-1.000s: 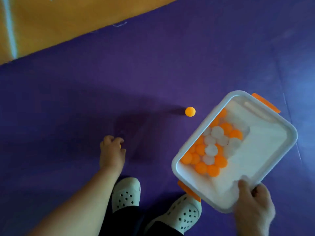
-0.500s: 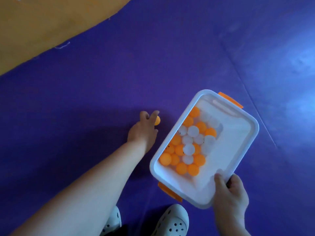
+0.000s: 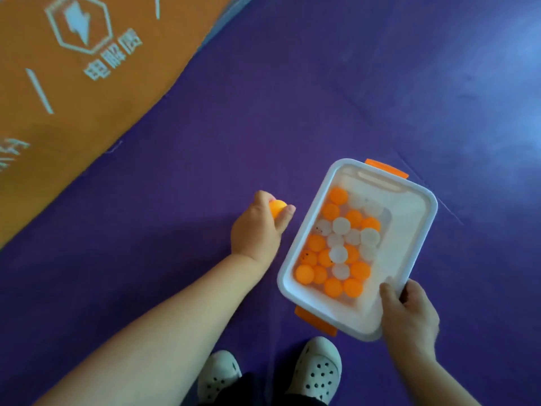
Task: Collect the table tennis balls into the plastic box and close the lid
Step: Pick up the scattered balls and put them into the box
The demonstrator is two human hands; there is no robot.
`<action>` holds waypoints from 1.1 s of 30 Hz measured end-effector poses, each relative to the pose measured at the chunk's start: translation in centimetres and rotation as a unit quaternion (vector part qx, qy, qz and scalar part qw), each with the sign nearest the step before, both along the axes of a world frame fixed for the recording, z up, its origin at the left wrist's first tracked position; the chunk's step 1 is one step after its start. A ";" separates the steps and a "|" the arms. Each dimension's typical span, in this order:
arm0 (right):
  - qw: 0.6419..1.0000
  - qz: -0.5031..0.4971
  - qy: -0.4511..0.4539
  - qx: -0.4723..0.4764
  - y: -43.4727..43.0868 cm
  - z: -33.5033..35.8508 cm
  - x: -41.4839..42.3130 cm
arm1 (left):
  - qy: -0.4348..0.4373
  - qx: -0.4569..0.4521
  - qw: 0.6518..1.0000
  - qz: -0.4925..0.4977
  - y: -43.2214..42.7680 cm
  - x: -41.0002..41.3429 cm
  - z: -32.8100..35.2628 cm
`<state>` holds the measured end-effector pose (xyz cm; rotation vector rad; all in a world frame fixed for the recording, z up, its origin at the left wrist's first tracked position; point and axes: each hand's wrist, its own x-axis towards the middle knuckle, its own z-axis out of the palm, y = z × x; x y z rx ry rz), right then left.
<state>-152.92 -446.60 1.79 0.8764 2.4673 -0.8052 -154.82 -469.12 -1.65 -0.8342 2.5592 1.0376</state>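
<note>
Lifting the orange ball (image 3: 276, 207) off the purple mat (image 3: 292, 112), my left hand (image 3: 254, 230) now pinches it just beside the plastic box (image 3: 409, 230) | my right hand (image 3: 409, 315) grips its near corner | pile of balls (image 3: 339, 244) inside | drop-in next, I reckon; lid unseen.
</note>
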 end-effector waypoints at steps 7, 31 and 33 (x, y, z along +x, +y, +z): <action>1.000 0.004 0.006 -0.030 0.9 15.1 -1.9 | 0.074 0.131 0.987 -0.062 6.1 -3.9 20.1; 0.979 -0.012 0.190 -0.069 17.1 60.0 -9.2 | -0.008 -0.019 0.967 -0.252 17.5 -11.6 65.1; 0.978 -0.021 0.195 -0.070 17.8 60.9 -10.5 | -0.020 -0.021 0.962 -0.270 18.7 -12.9 66.0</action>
